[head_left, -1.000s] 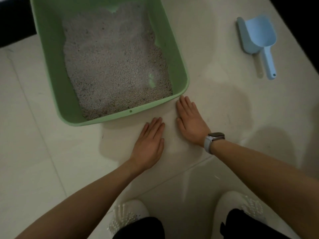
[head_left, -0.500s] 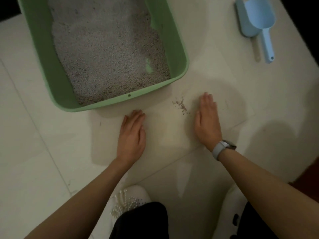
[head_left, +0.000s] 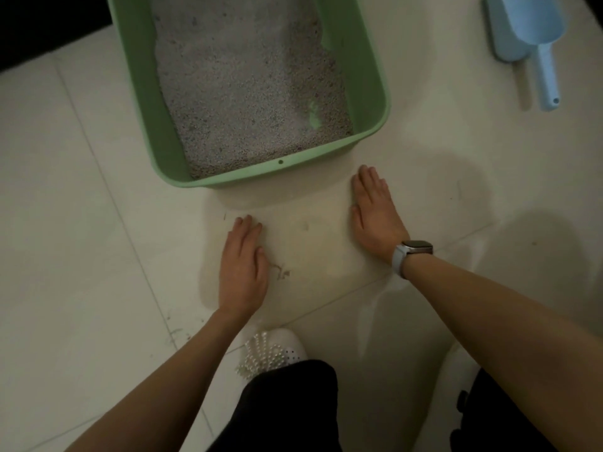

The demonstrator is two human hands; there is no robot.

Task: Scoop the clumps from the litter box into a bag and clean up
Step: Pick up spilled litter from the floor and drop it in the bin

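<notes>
1. While you crouch over the floor, the green litter box (head_left: 368, 93) sits just ahead of your hands, filled with pale grey litter (head_left: 248, 86) that shows a small bare green patch near its front right corner.
2. Against half a second ago, the little heap of spilled grains (head_left: 281, 271) now lies just beside your left hand (head_left: 243, 272), by the thumb; it was between your hands, nearer the right one. A second ago your hands lay close together right at the box's front rim.
3. Your left hand lies flat on the floor, fingers straight and held together, gripping nothing.
4. Your right hand (head_left: 375, 213) is also flat, fingers straight, its tips just short of the box's front right corner; it too holds nothing. The two hands are now well apart.
5. My reading: you are sweeping stray litter along the floor with your palms, so the scooping looks done and you are in the clean-up part.
6. No bag is in view, so I cannot tell where the swept grains will go.
7. Further out, the blue scoop (head_left: 528, 31) lies untouched on the tiles (head_left: 81, 223) at the upper right, well apart from both hands.
8. Nearest you, a white shoe (head_left: 277, 349) shows.
</notes>
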